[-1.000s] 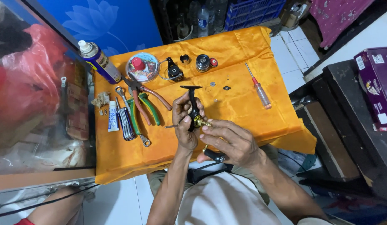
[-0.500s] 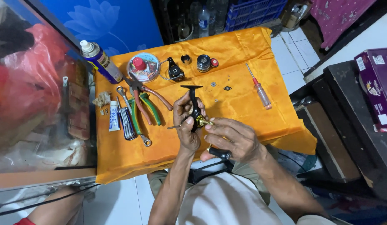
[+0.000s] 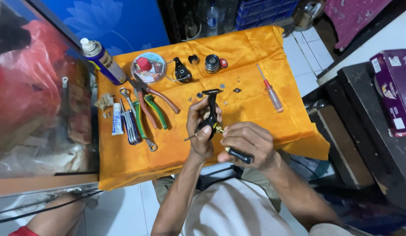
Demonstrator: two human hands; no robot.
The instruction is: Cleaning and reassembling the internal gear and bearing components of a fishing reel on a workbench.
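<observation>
Since the earlier frame: right hand (image 3: pixel 249 144) drawn slightly nearer, closed on a black-handled tool (image 3: pixel 238 154). Left hand (image 3: pixel 202 126) grips the black reel body (image 3: pixel 210 110) — long axis near-to-far, foot far — over the orange cloth (image 3: pixel 255 78), just left of the right hand.

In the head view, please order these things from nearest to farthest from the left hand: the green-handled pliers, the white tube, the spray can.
From the left hand:
1. Green-handled pliers, just beside it on the orange cloth.
2. White tube, further out, past the pliers and the metal tools.
3. Spray can, at the far corner of the cloth.
</observation>
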